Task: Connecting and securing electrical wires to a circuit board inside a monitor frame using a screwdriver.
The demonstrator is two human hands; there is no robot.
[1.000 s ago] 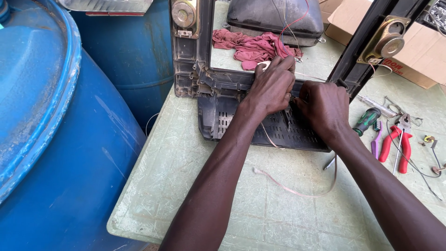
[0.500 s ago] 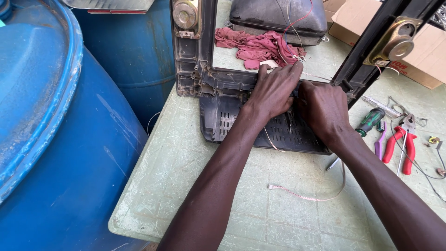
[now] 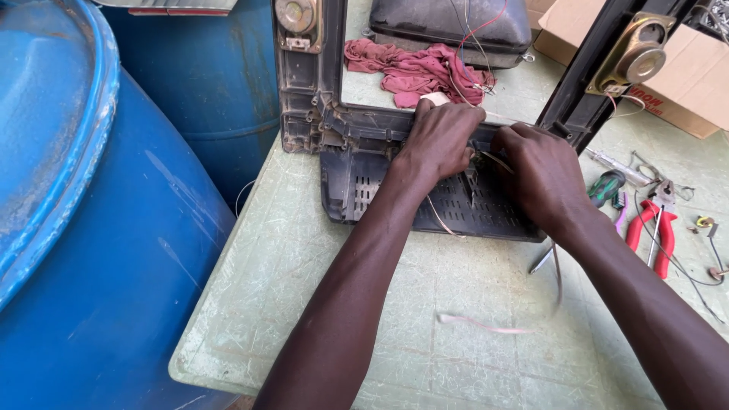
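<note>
Left hand (image 3: 440, 140) clamped on television frame (image 3: 342, 129); right hand (image 3: 541, 178), at 3 o'clock, pinching flat ribbon cable (image 3: 486, 325). Advisable: steady, straight pull.

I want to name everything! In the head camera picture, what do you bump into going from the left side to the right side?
Big blue barrel → round speaker on the dark frame's left post → left hand → right hand → green-handled screwdriver → red-handled pliers.

A dark, dusty plastic frame (image 3: 357, 144) with a slotted base lay flat on the table, upper centre of the picture.
</note>
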